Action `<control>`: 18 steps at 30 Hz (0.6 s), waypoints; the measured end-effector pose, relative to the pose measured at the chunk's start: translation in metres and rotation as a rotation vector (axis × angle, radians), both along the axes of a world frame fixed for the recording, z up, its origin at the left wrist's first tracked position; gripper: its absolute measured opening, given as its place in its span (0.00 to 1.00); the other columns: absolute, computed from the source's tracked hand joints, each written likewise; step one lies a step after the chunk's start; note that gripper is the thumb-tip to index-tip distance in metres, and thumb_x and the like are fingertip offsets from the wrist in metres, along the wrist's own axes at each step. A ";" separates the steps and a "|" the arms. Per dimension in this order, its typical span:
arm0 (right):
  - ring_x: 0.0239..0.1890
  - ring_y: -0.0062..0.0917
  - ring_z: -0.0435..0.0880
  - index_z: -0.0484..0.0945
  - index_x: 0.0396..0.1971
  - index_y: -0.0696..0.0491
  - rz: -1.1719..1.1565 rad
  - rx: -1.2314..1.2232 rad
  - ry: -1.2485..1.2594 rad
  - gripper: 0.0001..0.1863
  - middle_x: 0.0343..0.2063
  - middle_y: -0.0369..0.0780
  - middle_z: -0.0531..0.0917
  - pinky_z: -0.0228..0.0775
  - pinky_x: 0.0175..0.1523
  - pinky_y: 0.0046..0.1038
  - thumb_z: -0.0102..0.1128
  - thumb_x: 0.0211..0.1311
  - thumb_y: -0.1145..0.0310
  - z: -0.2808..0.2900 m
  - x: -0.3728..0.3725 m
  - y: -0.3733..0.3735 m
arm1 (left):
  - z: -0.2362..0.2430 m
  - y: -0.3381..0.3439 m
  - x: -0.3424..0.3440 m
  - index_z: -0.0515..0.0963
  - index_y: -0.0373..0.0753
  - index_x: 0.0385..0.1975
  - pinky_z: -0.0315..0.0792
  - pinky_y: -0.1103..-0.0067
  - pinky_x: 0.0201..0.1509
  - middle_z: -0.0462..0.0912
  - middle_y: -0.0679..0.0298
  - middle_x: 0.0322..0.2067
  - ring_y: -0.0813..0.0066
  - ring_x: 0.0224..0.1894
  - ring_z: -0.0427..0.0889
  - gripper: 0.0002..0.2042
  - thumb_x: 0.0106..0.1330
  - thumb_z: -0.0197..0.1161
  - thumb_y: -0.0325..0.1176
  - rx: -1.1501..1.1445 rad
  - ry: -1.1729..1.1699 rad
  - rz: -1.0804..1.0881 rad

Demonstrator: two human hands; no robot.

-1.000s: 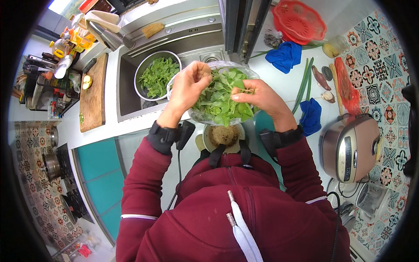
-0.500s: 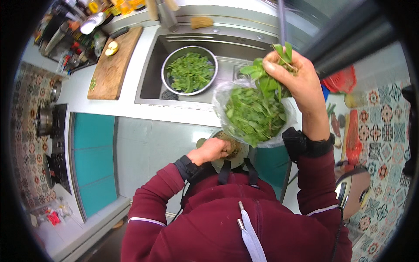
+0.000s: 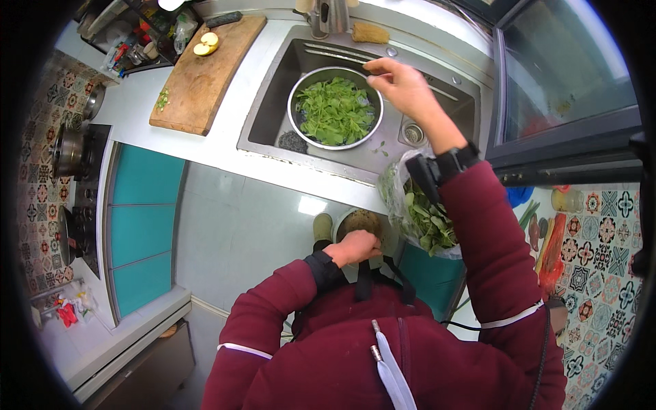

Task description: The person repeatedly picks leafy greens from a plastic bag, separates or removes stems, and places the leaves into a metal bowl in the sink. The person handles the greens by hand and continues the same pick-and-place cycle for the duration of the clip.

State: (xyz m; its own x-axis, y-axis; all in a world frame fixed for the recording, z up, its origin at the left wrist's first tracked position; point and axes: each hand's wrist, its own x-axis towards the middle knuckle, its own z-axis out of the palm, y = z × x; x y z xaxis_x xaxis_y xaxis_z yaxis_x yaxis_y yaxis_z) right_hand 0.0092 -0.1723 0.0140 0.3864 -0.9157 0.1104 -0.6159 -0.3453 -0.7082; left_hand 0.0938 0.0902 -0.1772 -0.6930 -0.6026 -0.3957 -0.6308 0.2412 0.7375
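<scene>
1. The right hand [image 3: 404, 87] hovers over the right side of a round metal bowl [image 3: 292, 113]; thumb and forefinger stand a little apart, with nothing visible between them; its other fingers are mostly hidden.
2. The left hand [image 3: 355, 247] is low in front of the body, fingers curled down over a pale pail [image 3: 387, 235] with brown matter [image 3: 360, 222] inside; I cannot tell whether it grips anything.
3. Leafy greens [image 3: 335, 113] fill the bowl, which sits in the steel sink [image 3: 386, 130]; a dark scouring pad [image 3: 292, 142] lies just beside it, and a few loose leaves [image 3: 381, 147] near the drain.
4. More leaves [image 3: 430, 222] lie in a clear plastic bag [image 3: 391, 188], partly covered by the right forearm.
5. Left of the sink, a wooden board [image 3: 198, 89] bears cut fruit [image 3: 206, 44].
</scene>
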 end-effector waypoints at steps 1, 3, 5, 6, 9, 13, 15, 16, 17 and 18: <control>0.40 0.20 0.83 0.80 0.48 0.56 0.049 0.005 -0.078 0.14 0.40 0.39 0.85 0.74 0.47 0.22 0.59 0.63 0.70 0.010 -0.015 0.009 | -0.005 -0.002 -0.004 0.81 0.44 0.33 0.74 0.62 0.39 0.83 0.54 0.27 0.50 0.34 0.81 0.11 0.61 0.61 0.44 0.018 -0.040 -0.008; 0.38 0.18 0.82 0.80 0.46 0.58 0.076 0.037 -0.204 0.12 0.38 0.37 0.84 0.74 0.46 0.20 0.57 0.66 0.71 0.031 -0.045 0.035 | -0.013 -0.001 -0.009 0.81 0.44 0.34 0.74 0.62 0.43 0.83 0.53 0.32 0.52 0.38 0.81 0.10 0.58 0.64 0.41 -0.026 0.056 -0.021; 0.35 0.16 0.80 0.79 0.45 0.59 0.085 0.078 -0.301 0.11 0.35 0.35 0.83 0.73 0.44 0.19 0.55 0.68 0.71 0.049 -0.085 0.072 | -0.018 0.002 -0.012 0.81 0.44 0.35 0.74 0.63 0.44 0.83 0.53 0.35 0.53 0.40 0.81 0.10 0.58 0.64 0.41 -0.161 0.239 -0.030; 0.35 0.15 0.79 0.79 0.45 0.60 -0.003 0.138 -0.310 0.10 0.34 0.35 0.83 0.72 0.43 0.18 0.55 0.68 0.72 0.054 -0.104 0.093 | -0.018 0.003 -0.014 0.81 0.44 0.35 0.74 0.63 0.44 0.83 0.54 0.34 0.53 0.40 0.81 0.10 0.58 0.64 0.42 -0.143 0.225 -0.012; 0.31 0.11 0.77 0.80 0.43 0.58 -0.166 0.159 -0.342 0.09 0.28 0.31 0.82 0.68 0.37 0.15 0.57 0.65 0.75 0.052 -0.158 0.153 | -0.016 -0.001 -0.023 0.82 0.45 0.35 0.75 0.63 0.44 0.84 0.55 0.33 0.52 0.39 0.82 0.10 0.58 0.65 0.42 0.008 -0.006 -0.034; 0.33 0.14 0.81 0.80 0.44 0.57 -0.380 0.266 -0.328 0.10 0.30 0.34 0.84 0.72 0.40 0.18 0.55 0.66 0.75 0.021 -0.219 0.214 | -0.005 -0.005 -0.032 0.81 0.45 0.41 0.74 0.67 0.47 0.83 0.57 0.39 0.55 0.42 0.81 0.11 0.58 0.63 0.32 0.035 -0.055 0.006; 0.33 0.20 0.84 0.81 0.44 0.55 -0.450 0.188 -0.231 0.10 0.34 0.38 0.86 0.73 0.40 0.20 0.54 0.64 0.75 0.005 -0.240 0.236 | 0.005 -0.007 -0.030 0.80 0.44 0.42 0.75 0.68 0.47 0.83 0.57 0.38 0.55 0.41 0.82 0.12 0.58 0.60 0.26 -0.219 0.196 -0.078; 0.32 0.22 0.84 0.81 0.44 0.55 -0.452 0.117 -0.182 0.11 0.35 0.40 0.86 0.74 0.39 0.21 0.55 0.63 0.76 -0.002 -0.245 0.245 | 0.012 -0.007 -0.029 0.80 0.44 0.42 0.75 0.69 0.48 0.83 0.58 0.37 0.55 0.41 0.81 0.13 0.58 0.59 0.24 -0.116 0.224 -0.025; 0.31 0.24 0.84 0.81 0.44 0.55 -0.456 0.062 -0.145 0.11 0.36 0.41 0.85 0.74 0.38 0.22 0.55 0.62 0.76 -0.008 -0.249 0.252 | 0.020 -0.009 -0.025 0.80 0.43 0.43 0.75 0.69 0.49 0.83 0.58 0.37 0.56 0.41 0.81 0.13 0.58 0.58 0.22 -0.009 0.161 0.016; 0.33 0.24 0.84 0.80 0.43 0.55 -0.474 0.104 -0.176 0.11 0.36 0.40 0.85 0.74 0.40 0.22 0.56 0.62 0.76 -0.014 -0.251 0.256 | 0.030 -0.014 -0.023 0.80 0.39 0.42 0.76 0.73 0.44 0.84 0.58 0.35 0.63 0.36 0.82 0.09 0.63 0.58 0.25 0.039 0.069 0.041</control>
State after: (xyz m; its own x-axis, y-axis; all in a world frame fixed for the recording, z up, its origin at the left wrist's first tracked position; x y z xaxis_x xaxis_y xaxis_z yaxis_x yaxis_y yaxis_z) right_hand -0.2417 0.0840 0.0003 -0.0904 -0.9953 0.0356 -0.5557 0.0207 -0.8311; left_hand 0.0707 0.0765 -0.1475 -0.6944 -0.6165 -0.3710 -0.5866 0.1865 0.7881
